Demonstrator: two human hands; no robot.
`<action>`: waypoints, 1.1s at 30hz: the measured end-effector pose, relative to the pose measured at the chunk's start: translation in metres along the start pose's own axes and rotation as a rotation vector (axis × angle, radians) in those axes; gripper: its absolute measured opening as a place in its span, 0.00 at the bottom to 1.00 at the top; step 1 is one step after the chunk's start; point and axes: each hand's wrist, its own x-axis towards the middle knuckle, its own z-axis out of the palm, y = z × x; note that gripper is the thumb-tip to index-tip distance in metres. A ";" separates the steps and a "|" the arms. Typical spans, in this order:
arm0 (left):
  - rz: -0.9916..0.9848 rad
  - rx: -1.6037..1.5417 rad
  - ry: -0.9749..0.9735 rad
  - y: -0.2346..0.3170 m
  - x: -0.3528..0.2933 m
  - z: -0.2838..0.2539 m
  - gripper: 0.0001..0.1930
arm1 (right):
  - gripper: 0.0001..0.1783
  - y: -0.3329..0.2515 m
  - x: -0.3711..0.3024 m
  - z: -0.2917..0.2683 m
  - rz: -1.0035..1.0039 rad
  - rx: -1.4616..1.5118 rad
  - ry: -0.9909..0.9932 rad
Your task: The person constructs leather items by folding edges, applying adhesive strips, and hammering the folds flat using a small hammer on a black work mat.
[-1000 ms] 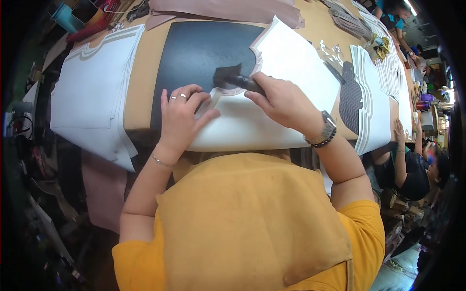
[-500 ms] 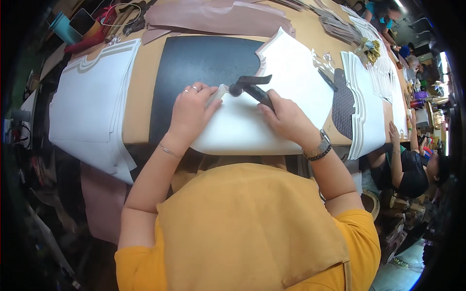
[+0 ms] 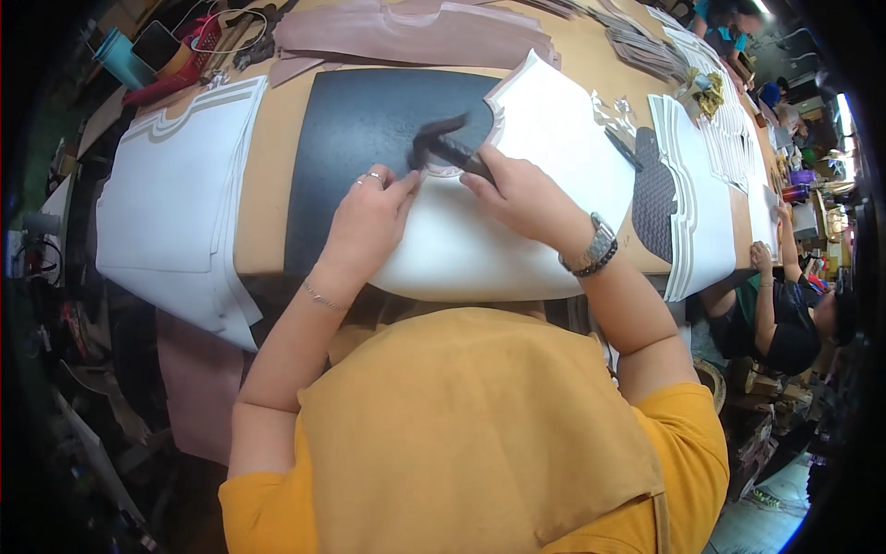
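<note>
Since half a second ago, the hammer (image 3: pixel 459 155) has swung left, its head now close beside the left hand (image 3: pixel 367 220), and the right hand (image 3: pixel 531 196) has shifted up and leftward with it. Tan table (image 3: pixel 262 175) shows bare left of the black board (image 3: pixel 369 115), whose surface lies open beyond the hammer. Over the board's right part lies a white sheet (image 3: pixel 558 129), its near edge drooping past the table's front. At the sheet's curved inner edge is the hammer, long axis slanting up-left from the right hand's closed grip, the head's thin end pointing up and right. Motion blurs the head; contact is hard to tell. Left fingers bunch over the sheet's edge; whether they pinch it, I cannot tell.
</note>
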 end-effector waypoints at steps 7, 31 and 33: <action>-0.106 -0.166 -0.092 0.003 0.000 -0.015 0.17 | 0.18 0.008 0.001 -0.003 0.053 -0.048 -0.039; -0.226 -0.289 -0.081 0.002 -0.048 -0.045 0.14 | 0.17 -0.034 -0.019 0.007 -0.035 -0.056 -0.176; -0.230 -0.257 -0.073 0.003 -0.053 -0.047 0.13 | 0.17 -0.033 -0.020 0.010 -0.051 -0.067 -0.183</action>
